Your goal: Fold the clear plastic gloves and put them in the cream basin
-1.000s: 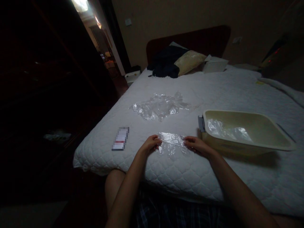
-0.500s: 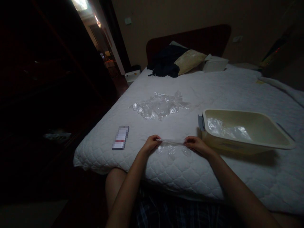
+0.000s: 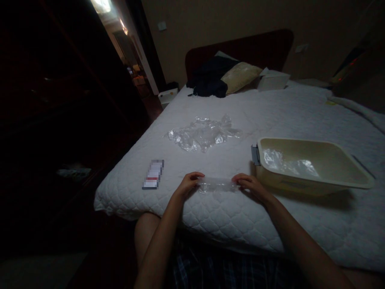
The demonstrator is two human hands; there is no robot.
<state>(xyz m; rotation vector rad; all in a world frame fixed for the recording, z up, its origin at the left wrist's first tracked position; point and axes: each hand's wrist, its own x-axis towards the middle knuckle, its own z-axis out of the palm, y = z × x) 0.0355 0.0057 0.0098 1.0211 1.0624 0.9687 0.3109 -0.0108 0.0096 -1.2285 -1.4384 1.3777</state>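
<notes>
Just above the near part of the bed (image 3: 228,224), a clear plastic bag (image 3: 216,185) is stretched sideways between my two hands. My left hand (image 3: 190,183) pinches its left end, and my right hand (image 3: 248,183) pinches its right end. The bag looks folded into a narrow strip, with shiny creases along its lower side. Farther back lies a loose pile of crumpled clear plastic bags (image 3: 204,134). To the right of my right hand stands a cream plastic bin (image 3: 300,186) with some clear plastic inside.
A phone-like object (image 3: 153,175), blurred out, lies left of my left hand. At the headboard (image 3: 270,44) are dark cloth (image 3: 210,80), a beige pillow (image 3: 240,78) and a white box (image 3: 273,81). The bed's left edge drops to a dark floor.
The plastic between my hands has gone from a thin, tight band with its lower part hanging to a wider, flatter strip. My hands have hardly shifted.
</notes>
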